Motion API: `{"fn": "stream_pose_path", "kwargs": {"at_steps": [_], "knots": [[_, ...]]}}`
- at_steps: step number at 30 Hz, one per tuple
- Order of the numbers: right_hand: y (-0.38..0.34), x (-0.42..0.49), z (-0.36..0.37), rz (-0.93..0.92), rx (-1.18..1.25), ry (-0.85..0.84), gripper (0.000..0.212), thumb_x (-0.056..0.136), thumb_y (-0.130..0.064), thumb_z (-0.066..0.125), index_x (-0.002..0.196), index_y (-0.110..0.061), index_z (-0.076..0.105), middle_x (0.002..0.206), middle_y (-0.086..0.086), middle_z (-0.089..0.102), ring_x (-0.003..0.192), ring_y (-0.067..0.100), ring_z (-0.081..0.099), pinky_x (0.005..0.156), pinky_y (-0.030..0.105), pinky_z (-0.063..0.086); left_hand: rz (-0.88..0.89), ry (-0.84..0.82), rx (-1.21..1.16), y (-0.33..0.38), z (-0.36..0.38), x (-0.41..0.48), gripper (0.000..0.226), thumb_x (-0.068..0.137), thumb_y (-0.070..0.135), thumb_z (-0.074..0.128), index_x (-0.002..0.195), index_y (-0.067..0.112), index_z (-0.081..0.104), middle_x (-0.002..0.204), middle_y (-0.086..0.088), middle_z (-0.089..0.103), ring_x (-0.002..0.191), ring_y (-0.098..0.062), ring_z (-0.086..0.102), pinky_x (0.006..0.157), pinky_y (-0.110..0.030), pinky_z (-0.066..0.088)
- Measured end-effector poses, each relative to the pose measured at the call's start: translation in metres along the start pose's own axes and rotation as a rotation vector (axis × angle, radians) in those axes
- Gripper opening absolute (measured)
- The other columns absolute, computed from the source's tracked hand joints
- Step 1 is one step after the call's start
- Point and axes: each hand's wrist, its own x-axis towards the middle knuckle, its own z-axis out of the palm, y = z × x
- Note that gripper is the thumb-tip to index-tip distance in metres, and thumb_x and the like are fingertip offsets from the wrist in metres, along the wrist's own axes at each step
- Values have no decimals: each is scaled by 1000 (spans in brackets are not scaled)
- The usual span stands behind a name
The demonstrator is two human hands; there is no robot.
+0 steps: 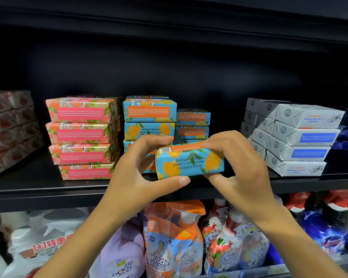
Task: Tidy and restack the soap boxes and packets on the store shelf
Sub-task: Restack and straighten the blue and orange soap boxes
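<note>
Both hands, left hand [137, 173] and right hand [243, 169], gripped one blue goat's milk soap packet [190, 161] before its uneven blue stack [150, 121]; restacking seemed unfinished, though the pink stack [82, 135] beside it looked neat.

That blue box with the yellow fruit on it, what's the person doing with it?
A person is tidying soap on a store shelf. Both the left hand and the right hand hold one blue goat's milk soap packet just in front of the blue stack. Pink packets are stacked to the left, white boxes to the right.
</note>
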Motion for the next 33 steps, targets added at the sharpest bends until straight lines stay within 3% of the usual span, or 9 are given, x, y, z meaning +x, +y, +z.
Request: {"fn": "stream_pose_path", "kwargs": {"at_steps": [3,7,9,13,17,21,26,31,33], "knots": [[0,-5,6,-114,-39,69,32,72,5,68,98,-7,53,101,9,59,94,24,57,78,31,49,-119,-3,-49,1,-3,-1,71,48,45,84,113,28,61,113,7,66,105,-13,65,81,-28,54],[1,-5,7,-125,-18,-6,37,73,-2,69,104,-11,51,112,2,51,105,21,54,84,36,49,-65,16,-19,3,-4,-3,64,45,37,86,105,24,65,104,6,70,96,-11,68,76,-20,53],[3,-5,4,-15,31,-110,53,71,-20,76,118,-11,53,124,1,51,117,15,49,94,32,45,0,48,30,5,-5,-6,65,47,36,86,108,28,63,107,9,68,100,-10,66,80,-21,53],[1,-4,0,422,427,-313,106,58,-56,77,146,-27,25,136,-16,46,123,-2,46,98,14,38,253,43,336,9,-7,-9,62,62,41,78,118,31,54,118,18,58,113,-6,57,92,-22,48],[2,0,2,652,718,-267,94,54,-50,82,136,-31,40,116,-16,62,105,-1,60,90,18,48,421,-24,511,6,-4,-8,55,76,33,71,125,20,49,126,12,53,123,-6,48,102,-23,38],[-6,3,0,525,664,-203,49,59,-24,84,103,-26,63,99,-13,67,94,2,64,75,13,50,319,-39,503,-2,-6,-12,74,70,41,73,135,24,42,135,10,47,130,-2,39,105,-20,33],[-17,-5,10,156,303,-74,37,69,-15,77,102,-14,60,102,-8,58,99,3,56,79,18,49,-43,16,249,0,-13,-19,80,53,59,78,127,43,49,123,21,58,116,0,55,91,-30,48],[-15,-13,29,70,327,-80,47,70,8,71,103,-15,47,109,4,55,109,11,54,83,28,50,-70,58,213,0,-17,-22,59,50,48,83,104,35,63,105,15,68,95,-5,67,76,-19,54],[-13,-16,34,86,285,-144,43,73,-1,71,104,-16,44,114,1,52,110,9,52,79,30,50,-46,91,277,0,-21,-25,61,50,47,85,106,36,63,106,15,66,97,-5,66,76,-17,52]]}}
